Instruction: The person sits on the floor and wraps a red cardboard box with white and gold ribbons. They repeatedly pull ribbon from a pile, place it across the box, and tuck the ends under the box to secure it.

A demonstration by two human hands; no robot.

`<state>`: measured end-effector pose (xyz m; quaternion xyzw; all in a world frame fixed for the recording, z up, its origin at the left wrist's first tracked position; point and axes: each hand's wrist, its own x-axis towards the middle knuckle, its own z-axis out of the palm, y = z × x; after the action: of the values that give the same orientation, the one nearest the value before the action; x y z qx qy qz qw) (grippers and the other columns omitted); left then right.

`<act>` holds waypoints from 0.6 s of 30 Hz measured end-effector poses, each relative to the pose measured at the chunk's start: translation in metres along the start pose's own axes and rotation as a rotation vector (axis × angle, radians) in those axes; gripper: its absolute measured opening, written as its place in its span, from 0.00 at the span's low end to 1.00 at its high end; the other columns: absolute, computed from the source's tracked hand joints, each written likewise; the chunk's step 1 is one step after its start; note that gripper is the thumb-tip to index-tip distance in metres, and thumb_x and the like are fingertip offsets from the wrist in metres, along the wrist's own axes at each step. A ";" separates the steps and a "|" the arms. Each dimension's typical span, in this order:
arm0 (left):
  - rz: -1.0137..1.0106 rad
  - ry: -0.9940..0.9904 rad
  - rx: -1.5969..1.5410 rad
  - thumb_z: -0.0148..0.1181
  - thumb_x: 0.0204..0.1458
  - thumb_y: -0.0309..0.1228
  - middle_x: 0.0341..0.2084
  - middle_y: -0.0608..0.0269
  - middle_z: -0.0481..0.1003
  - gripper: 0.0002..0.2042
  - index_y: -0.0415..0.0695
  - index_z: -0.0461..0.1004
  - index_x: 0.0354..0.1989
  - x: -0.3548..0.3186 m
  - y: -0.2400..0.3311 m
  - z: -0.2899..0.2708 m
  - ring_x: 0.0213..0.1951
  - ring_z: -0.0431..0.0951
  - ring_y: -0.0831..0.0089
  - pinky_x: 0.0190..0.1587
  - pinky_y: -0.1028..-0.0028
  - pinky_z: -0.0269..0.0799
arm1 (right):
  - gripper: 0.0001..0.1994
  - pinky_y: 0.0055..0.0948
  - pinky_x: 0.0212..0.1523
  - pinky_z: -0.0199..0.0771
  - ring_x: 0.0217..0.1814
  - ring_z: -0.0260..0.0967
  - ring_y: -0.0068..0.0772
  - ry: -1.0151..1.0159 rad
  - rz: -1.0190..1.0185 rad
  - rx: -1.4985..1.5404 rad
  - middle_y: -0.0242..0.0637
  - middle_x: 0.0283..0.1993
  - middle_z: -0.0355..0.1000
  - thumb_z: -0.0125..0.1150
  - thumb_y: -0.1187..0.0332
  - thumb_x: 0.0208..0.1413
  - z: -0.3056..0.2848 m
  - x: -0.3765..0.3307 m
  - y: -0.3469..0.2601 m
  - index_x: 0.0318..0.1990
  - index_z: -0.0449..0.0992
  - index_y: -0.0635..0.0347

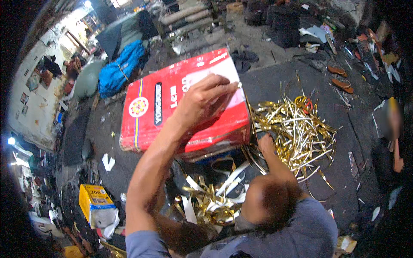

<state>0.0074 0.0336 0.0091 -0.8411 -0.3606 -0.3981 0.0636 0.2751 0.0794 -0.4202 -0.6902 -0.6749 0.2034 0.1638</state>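
Two bare hands are at a glossy red carton, tilted in the upper middle of the frame, its face carrying a round yellow-and-white emblem, a blue-and-yellow stripe, a black label and a pale patch at the right end. Over that patch the left hand has its fingers curled; whether they pinch anything cannot be told. The right hand, by the carton's lower right corner, is partly hidden, its grip unclear. Beside it, right of center, lies a tangled heap of shiny gold-and-white strips.
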 end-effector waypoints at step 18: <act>-0.681 -0.043 -0.168 0.63 0.56 0.39 0.37 0.47 0.81 0.12 0.43 0.80 0.42 -0.137 0.124 0.137 0.39 0.82 0.46 0.41 0.53 0.80 | 0.17 0.42 0.44 0.75 0.40 0.77 0.44 0.652 0.380 0.507 0.51 0.39 0.78 0.58 0.60 0.68 -0.159 0.014 0.138 0.43 0.78 0.70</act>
<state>0.1164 -0.0790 -0.1591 -0.6833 -0.5876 -0.4067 -0.1497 0.4745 0.0960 -0.3524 -0.7679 -0.3784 0.1604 0.4913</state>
